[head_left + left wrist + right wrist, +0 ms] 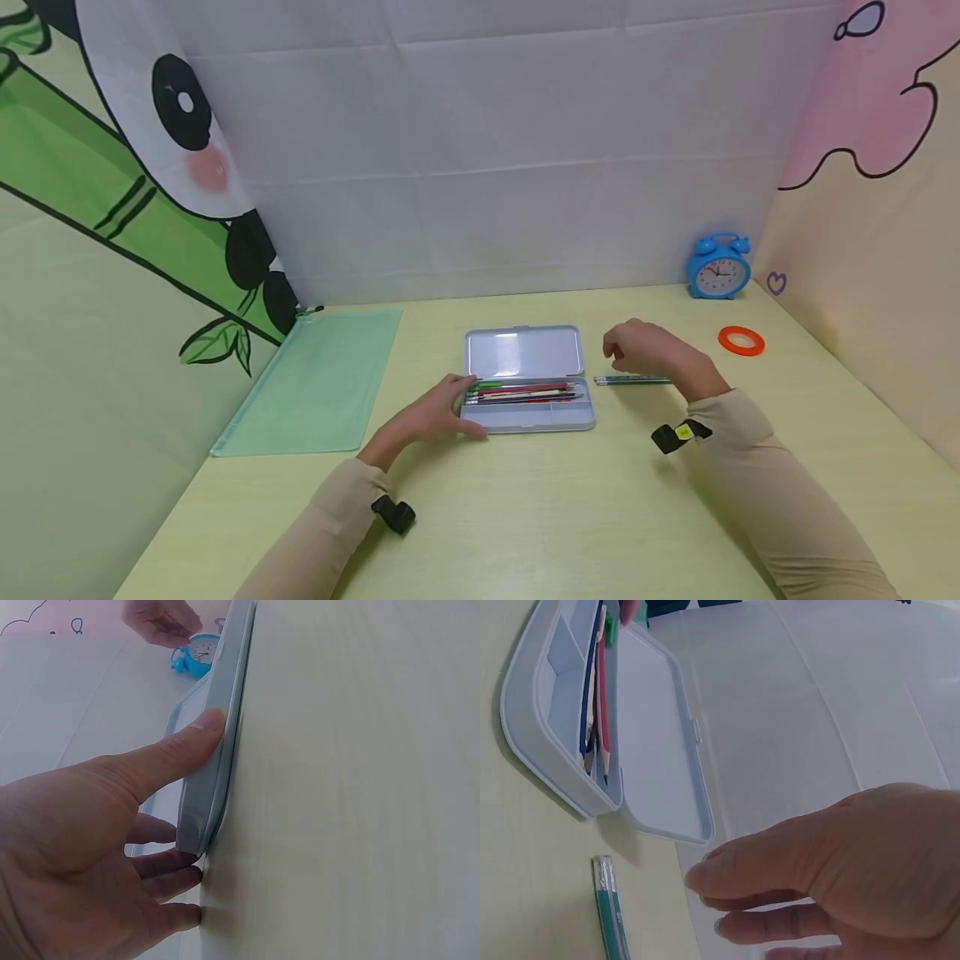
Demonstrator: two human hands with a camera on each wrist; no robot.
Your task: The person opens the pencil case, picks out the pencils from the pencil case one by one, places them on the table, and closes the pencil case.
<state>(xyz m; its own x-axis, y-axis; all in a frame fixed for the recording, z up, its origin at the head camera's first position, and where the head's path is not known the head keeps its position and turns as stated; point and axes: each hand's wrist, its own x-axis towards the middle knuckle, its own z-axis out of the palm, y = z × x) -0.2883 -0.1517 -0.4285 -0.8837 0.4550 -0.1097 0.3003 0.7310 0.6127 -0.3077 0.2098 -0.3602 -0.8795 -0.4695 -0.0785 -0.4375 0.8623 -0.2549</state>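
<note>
A pale pencil case [528,418] lies on the table with its lid [523,351] folded back. Several pencils [525,393] lie in its long back compartment, a red one and a dark one among them. My left hand [438,408] holds the case's left end, thumb on the front wall and fingers round the end, as the left wrist view shows. Right of the case lie green pencils [611,911] side by side on the table. Over them hovers my right hand [643,348], its fingers loosely bent and nothing in them.
A green mesh zip pouch [315,383] lies flat at the left. A blue alarm clock [718,267] stands at the back right, with an orange ring-shaped roll [741,341] in front of it. Printed cloth hangs behind the table.
</note>
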